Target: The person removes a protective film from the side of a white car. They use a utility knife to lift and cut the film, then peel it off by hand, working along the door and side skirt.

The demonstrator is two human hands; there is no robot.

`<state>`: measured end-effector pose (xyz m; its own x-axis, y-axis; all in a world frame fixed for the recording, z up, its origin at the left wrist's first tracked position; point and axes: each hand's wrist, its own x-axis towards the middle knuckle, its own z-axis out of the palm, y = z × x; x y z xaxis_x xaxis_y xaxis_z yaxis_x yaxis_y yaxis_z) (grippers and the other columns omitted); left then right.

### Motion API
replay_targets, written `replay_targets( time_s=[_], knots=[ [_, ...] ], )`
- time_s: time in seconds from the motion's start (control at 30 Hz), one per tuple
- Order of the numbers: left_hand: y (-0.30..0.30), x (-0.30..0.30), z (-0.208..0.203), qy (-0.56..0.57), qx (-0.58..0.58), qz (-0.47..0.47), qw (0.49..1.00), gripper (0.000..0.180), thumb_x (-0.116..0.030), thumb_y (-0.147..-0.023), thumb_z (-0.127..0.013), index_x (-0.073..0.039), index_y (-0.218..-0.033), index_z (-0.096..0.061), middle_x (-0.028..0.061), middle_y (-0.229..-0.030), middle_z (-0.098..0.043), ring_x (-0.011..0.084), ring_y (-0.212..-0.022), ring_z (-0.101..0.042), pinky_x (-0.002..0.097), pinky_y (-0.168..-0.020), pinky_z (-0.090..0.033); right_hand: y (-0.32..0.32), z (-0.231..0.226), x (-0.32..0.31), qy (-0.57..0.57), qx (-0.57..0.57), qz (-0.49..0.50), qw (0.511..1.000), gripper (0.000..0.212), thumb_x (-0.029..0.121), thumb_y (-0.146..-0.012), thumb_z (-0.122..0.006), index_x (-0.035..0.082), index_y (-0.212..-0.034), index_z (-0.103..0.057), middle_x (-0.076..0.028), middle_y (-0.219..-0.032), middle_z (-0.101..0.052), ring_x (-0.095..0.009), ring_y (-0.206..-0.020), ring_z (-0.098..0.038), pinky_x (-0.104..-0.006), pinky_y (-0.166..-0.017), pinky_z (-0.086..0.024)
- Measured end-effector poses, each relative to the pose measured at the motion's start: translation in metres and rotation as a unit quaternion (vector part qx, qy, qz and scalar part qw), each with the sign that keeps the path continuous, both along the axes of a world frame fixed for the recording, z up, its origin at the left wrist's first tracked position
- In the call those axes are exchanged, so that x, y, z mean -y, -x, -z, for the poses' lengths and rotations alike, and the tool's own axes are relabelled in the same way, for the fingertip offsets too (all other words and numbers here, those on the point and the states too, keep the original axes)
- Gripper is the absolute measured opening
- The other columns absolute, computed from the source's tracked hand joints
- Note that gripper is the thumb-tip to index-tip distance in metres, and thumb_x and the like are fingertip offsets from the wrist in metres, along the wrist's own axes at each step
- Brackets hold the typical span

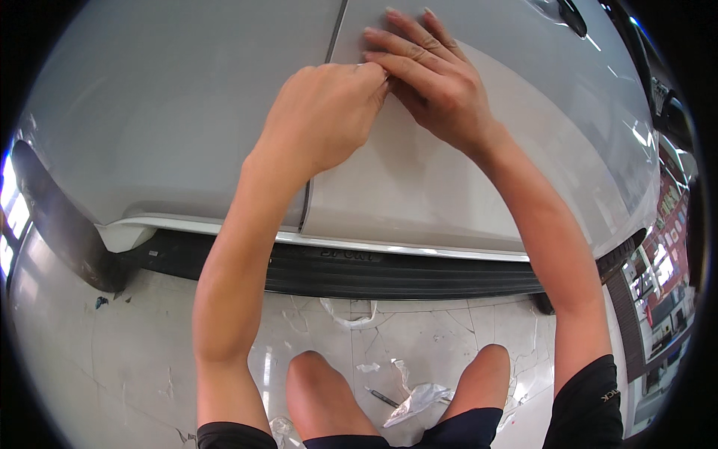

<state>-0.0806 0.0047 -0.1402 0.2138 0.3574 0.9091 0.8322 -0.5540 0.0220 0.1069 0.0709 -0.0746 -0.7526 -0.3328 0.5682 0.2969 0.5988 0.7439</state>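
Observation:
A silver-grey car door panel (419,172) fills the upper middle, with a dark vertical door seam (334,37) running down it. My left hand (321,116) is closed in a fist close to the panel, just right of the seam at the fingers. Whatever its fingertips grip is hidden behind the hand. Against my left fingertips rests the base of my right hand's (437,90) index finger and thumb area. The right fingers are stretched out and fanned toward the upper left, lying on or near the panel.
Below the doors runs a black ridged running board (411,278), with a tire (71,224) at the left. On the tiled floor lie crumpled white film (420,402), a dark pen-like tool (382,396) and a white strip loop (350,320). A door handle (572,16) shows at upper right.

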Motion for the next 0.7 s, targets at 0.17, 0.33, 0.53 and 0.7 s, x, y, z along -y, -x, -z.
replay_targets(
  time_s=[0.17,0.33,0.53,0.7],
  knots=[
    [0.005,0.002,-0.004,0.02,0.004,0.045,0.999,0.026,-0.021,-0.101,-0.053,-0.001,-0.092,-0.067,0.0197,-0.083,-0.069,0.0421,-0.08,-0.064,0.0514,-0.071,-0.05,0.017,0.024,-0.002,0.023,-0.12,-0.073,0.99,0.015,0.006,-0.087,-0.07,0.003,-0.101,-0.072,-0.013,-0.118,-0.072,-0.029,-0.122,-0.064,-0.048,-0.111,-0.046],
    [0.002,0.025,-0.008,0.044,-0.024,0.02,0.999,0.024,-0.022,-0.101,-0.055,-0.002,-0.096,-0.066,0.0214,-0.083,-0.066,0.0434,-0.077,-0.06,0.0502,-0.068,-0.045,0.011,0.025,0.015,0.081,-0.107,-0.116,0.984,0.023,-0.01,-0.079,-0.073,0.004,-0.096,-0.074,-0.005,-0.107,-0.077,-0.026,-0.11,-0.071,-0.0472,-0.112,-0.047],
    [-0.012,0.041,-0.002,0.07,-0.045,0.006,0.997,0.025,-0.02,-0.102,-0.053,0.0,-0.098,-0.067,0.0216,-0.088,-0.069,0.0425,-0.083,-0.063,0.0507,-0.073,-0.049,0.001,0.032,0.016,0.095,-0.104,-0.143,0.98,0.021,-0.006,-0.078,-0.074,0.007,-0.095,-0.073,-0.005,-0.098,-0.076,-0.024,-0.096,-0.072,-0.0435,-0.105,-0.054],
    [-0.021,0.05,0.009,0.081,-0.04,-0.009,0.996,0.026,-0.021,-0.102,-0.052,0.0,-0.101,-0.068,0.0218,-0.092,-0.07,0.042,-0.086,-0.064,0.0496,-0.076,-0.051,-0.008,0.045,0.018,0.103,-0.106,-0.152,0.977,0.021,-0.004,-0.076,-0.075,0.006,-0.094,-0.073,-0.007,-0.097,-0.076,-0.026,-0.095,-0.072,-0.0399,-0.1,-0.056]
  ],
)
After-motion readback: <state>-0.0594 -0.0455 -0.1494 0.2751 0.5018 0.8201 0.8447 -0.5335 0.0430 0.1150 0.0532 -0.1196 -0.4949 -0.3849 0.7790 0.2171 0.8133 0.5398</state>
